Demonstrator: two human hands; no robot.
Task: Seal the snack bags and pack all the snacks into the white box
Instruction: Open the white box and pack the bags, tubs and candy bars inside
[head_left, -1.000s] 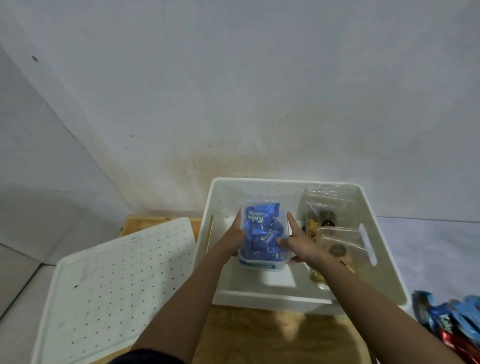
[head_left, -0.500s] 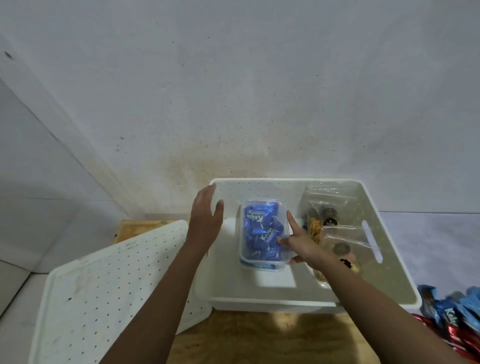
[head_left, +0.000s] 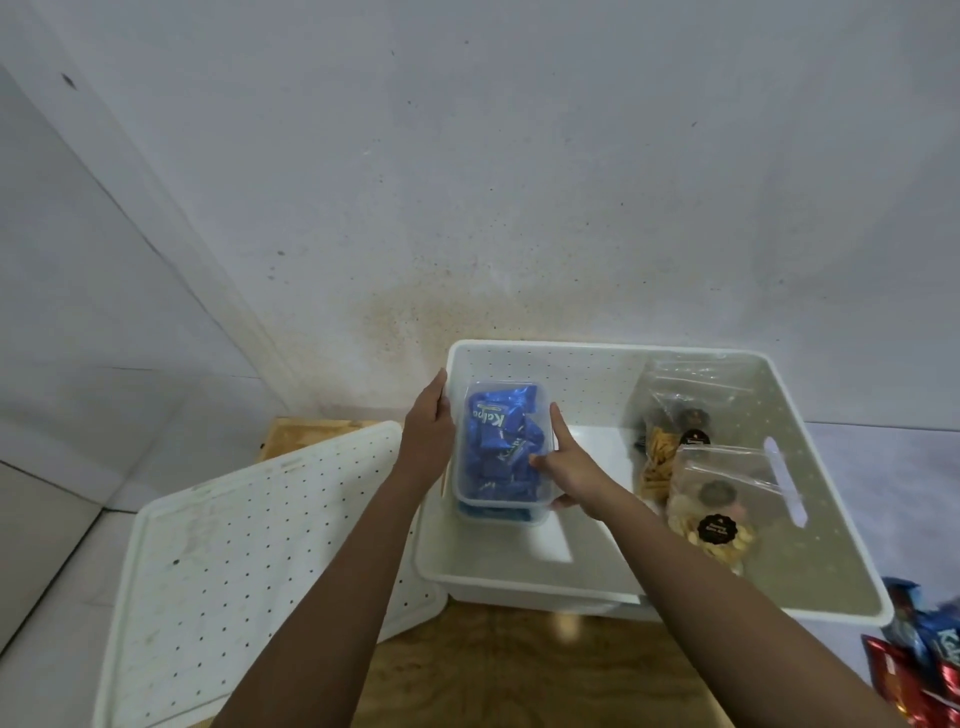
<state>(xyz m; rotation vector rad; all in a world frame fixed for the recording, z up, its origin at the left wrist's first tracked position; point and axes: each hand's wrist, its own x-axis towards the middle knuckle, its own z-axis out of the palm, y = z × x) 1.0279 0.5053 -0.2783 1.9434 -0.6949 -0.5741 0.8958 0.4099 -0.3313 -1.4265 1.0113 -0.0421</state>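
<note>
The white perforated box (head_left: 597, 347) sits on a wooden board against the wall. Inside it on the left stands a clear lidded tub (head_left: 498, 447) full of blue wrapped candies. My right hand (head_left: 571, 467) grips the tub's right side, index finger pointing along its edge. My left hand (head_left: 428, 431) lies flat with straight fingers at the box's left wall, just left of the tub. Two clear snack bags lean in the box's right half: one with yellow sticks (head_left: 657, 457) and one with pale crackers (head_left: 717, 514). I cannot tell if they are sealed.
The box's white perforated lid (head_left: 249, 561) lies flat to the left, partly under my left forearm. Several loose blue and red wrapped snacks (head_left: 919, 670) lie at the far right edge. The wooden board (head_left: 519, 670) shows in front of the box.
My left hand let go of the tub, lifted outside the box, then came back down to the box's left wall. The tub now rests further left in the box, my right hand still on it.
</note>
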